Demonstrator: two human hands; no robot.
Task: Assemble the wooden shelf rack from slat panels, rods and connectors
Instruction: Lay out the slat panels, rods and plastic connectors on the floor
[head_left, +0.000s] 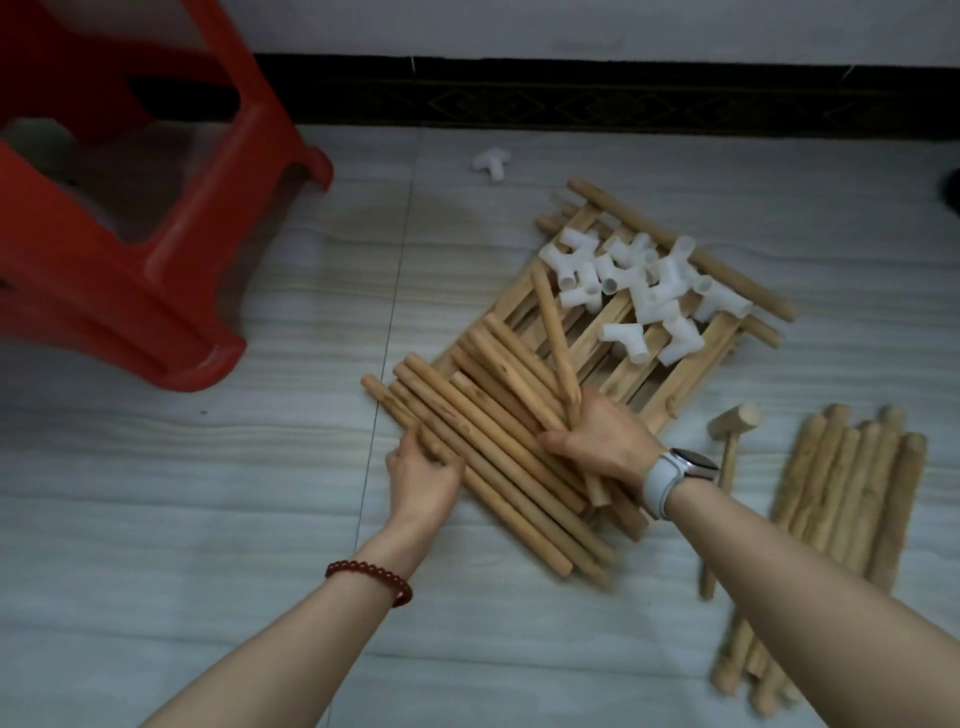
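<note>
A pile of light wooden rods (483, 441) lies on the tiled floor, spread diagonally. My left hand (423, 475) grips the leftmost rods of the pile. My right hand (605, 441), with a white watch on its wrist, holds several rods, one of them (556, 332) sticking up steeply. Behind the rods lie stacked slat panels (675, 364) with a heap of white plastic connectors (644, 286) on top. One loose connector (491, 162) sits farther back on the floor.
A small wooden mallet (731, 441) lies to the right of my right hand. A second bundle of rods (852, 499) lies at the far right. A red plastic stool (130, 208) stands at the left. A dark skirting runs along the wall behind.
</note>
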